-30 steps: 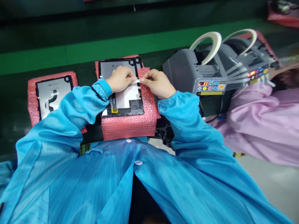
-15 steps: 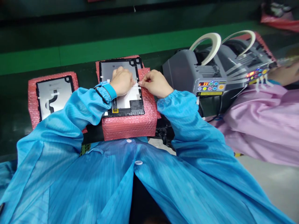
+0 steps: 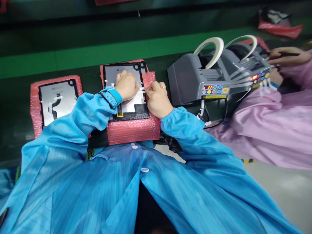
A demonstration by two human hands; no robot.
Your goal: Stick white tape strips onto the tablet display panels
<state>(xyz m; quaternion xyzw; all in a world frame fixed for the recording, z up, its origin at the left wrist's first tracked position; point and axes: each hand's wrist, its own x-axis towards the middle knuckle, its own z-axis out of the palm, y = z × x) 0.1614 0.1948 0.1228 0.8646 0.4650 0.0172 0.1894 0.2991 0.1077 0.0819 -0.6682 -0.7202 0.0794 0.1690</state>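
Note:
A tablet screen panel with a grey back and black frame lies on pink bubble wrap before me. My left hand rests over the middle of the panel, its fingers curled with the tips mostly hidden. At the panel's right edge, my right hand is closed, its fingertips pressed beside small white tape strips. Whatever those fingers hold is too small to make out. A second tablet panel lies on bubble wrap to the left, partly covered by my sleeve.
Two grey tape dispensers with white tape rolls stand to the right, and tape strips stretch between them. Beyond them is a co-worker's hand holding a dark, thin tool, with a pink sleeve. A black cable hangs below the dispensers.
My right hand has turned and come down from a raised pinch to press at the panel's right edge. My left hand stays in place. The co-worker's hand with the dark tool has come into view.

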